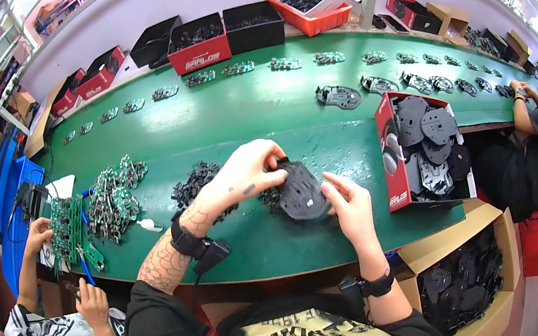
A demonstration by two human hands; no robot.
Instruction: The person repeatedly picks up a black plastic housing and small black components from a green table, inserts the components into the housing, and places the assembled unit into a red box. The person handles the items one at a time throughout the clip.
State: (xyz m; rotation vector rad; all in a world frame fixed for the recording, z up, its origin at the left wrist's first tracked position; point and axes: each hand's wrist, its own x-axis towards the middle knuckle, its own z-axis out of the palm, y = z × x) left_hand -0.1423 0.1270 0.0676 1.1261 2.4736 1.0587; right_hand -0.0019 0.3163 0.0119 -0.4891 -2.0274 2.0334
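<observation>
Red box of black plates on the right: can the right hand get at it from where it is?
Probably yes. The right hand shares the black plate with the left hand, and the red box stands open just beyond it on the green belt, nothing between.

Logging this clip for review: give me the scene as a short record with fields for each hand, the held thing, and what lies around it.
left hand: grips the black plastic plate at its left edge
right hand: holds the plate's right edge
surface: green belt
near left: pile of small black parts
near right: red box of black plates
others: a co-worker's hands by green circuit boards
</observation>
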